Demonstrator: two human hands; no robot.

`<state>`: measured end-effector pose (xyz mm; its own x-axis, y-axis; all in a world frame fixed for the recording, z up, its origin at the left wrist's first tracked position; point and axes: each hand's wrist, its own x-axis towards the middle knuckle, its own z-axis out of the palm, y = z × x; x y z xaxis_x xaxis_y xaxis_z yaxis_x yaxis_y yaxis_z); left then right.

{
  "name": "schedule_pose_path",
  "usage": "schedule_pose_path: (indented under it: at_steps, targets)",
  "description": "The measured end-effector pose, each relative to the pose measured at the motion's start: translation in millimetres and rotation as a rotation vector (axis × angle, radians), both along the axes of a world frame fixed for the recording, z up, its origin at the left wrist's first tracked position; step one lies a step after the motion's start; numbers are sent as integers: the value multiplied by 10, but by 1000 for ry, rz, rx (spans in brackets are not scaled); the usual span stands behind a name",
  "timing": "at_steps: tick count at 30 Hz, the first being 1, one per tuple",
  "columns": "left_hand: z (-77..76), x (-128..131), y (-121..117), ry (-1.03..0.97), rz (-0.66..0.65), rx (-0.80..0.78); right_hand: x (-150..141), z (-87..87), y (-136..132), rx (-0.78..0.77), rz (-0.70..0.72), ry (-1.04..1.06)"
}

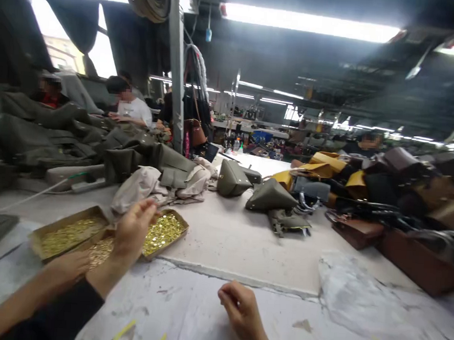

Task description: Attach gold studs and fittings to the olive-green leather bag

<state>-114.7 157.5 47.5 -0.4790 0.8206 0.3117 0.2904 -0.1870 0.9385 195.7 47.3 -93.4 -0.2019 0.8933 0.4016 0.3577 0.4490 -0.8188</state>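
My left hand [134,231] reaches over shallow cardboard trays [54,222] filled with small gold metal pieces [164,228]. Its fingers are bunched together just above the right-hand tray, and what they pinch is too small to make out. My right hand [237,306] rests on the white table [245,243] near the front edge. Its fingers are curled in, hiding anything inside. A second bare forearm [31,291] lies at the lower left with its hand by the trays. I cannot tell whose it is.
Olive bags [232,179] and beige cloth [141,185] lie behind the trays. Yellow, black and brown bags [364,188] are heaped at the right, and dark olive material [40,133] is piled at the left. A steel post [177,69] stands mid-table. Other people sit working at the back left.
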Motion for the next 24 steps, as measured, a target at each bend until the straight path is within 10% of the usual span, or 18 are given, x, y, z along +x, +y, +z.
schedule_pose_path:
  at_steps: [4,8,17,24]
  targets:
    - [-697,735,-396,128,-345,-225,-50,2,-3,-24,-15,64]
    - [-1130,914,-447,341,-524,-300,-37,213,366,75,-103,-59]
    - [-1419,779,-344,462,-651,-347,219,1106,2815,276,-379,-670]
    - [-1652,746,-284,413,-602,-371,21,1027,3782,250,-346,-930]
